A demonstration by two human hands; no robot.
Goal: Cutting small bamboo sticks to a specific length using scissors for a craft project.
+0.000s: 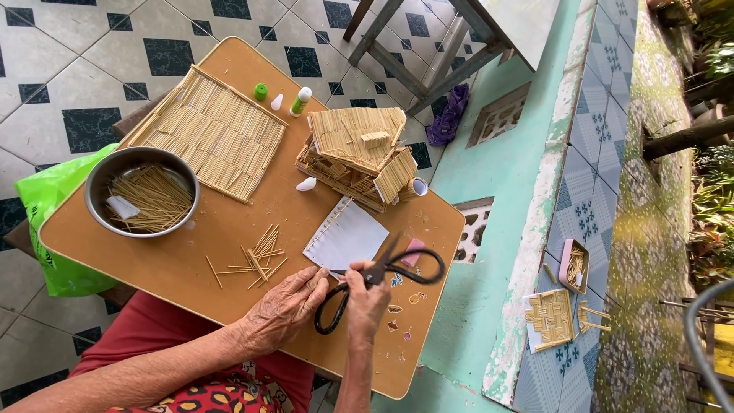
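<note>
**Mia:** What is over on the left side of the wooden board (229,237)?

**Ben:** A round metal bowl (142,191) sits near the left corner. It has thin sticks in it and a small white scrap. A bright green bag (47,222) pokes out from under that corner.

**Mia:** And next to the bowl?

**Ben:** A flat mat of sticks (210,130) lies near the far edge. Past it stand a green cap (261,92) and a little glue bottle (300,101). Closer to the near edge, some loose sticks (256,258) lie in a small pile.

**Mia:** What is the left hand (287,306) doing?

**Ben:** It rests by the near edge with its fingers bent in. The fingertips are pinched together right by the scissors. I cannot tell what they pinch, it is too small.

**Mia:** What is in the middle?

**Ben:** A little stick house (359,153) stands near the far edge. A white sheet of paper (348,235) lies just in front of it.

**Mia:** Where are the scissors?

**Ben:** The black scissors (380,275) are over the right part of the board, near the near edge. The right hand (367,298) is closed around them, and the big loops stick out past the hand on both sides. Small colored stickers (405,306) dot the board just beside that hand.
</note>
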